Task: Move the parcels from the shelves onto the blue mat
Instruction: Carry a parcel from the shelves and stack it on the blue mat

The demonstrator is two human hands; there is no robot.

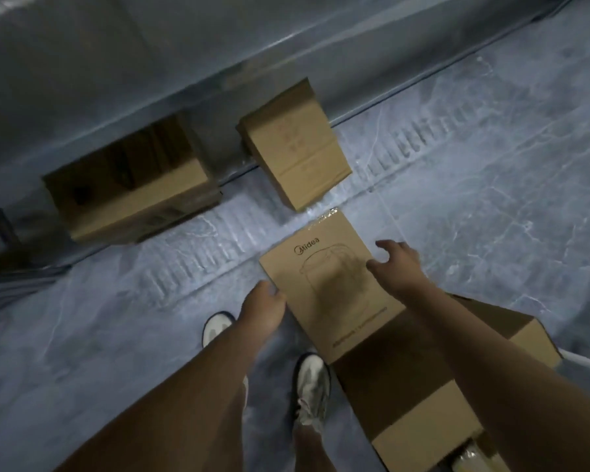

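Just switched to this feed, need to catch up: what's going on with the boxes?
A person leans over a Midea box, the left hand holding its left edge, the right hand open at its right edge. Two other parcels, a dark-topped box and a plain box, already sit on the blue mat near the wall.

Midea-printed parcel (334, 284) nearest; tan parcel (297, 148) and shadowed parcel (130, 189) rest apart on the blue mat (474, 185) beyond
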